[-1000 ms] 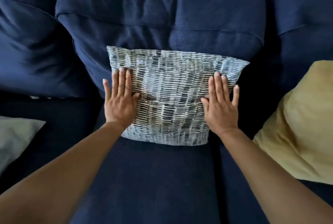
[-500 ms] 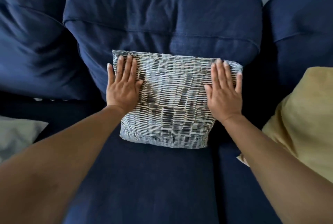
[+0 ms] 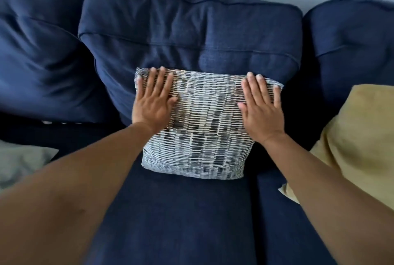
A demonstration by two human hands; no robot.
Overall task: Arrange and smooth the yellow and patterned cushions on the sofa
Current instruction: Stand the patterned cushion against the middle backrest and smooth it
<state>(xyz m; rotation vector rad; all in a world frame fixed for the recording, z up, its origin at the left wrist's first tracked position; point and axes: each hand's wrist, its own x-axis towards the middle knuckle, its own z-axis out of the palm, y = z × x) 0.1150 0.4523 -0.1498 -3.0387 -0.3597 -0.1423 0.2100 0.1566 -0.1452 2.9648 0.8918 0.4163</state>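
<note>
The patterned cushion, white with grey and black dashes, leans against the middle back cushion of the navy sofa. My left hand lies flat on its upper left part, fingers spread and reaching the top edge. My right hand lies flat on its upper right part, fingertips at the top right corner. Neither hand grips anything. The yellow cushion rests at the right against the sofa back, partly cut off by the frame and partly behind my right forearm.
A pale grey cushion lies on the seat at the far left. Three navy back cushions run along a light wall. Bare navy seat stretches in front of the patterned cushion.
Both hands have slid upward over the patterned cushion from its middle to its top edge, flattening its face. The view has tilted so more of the wall shows.
</note>
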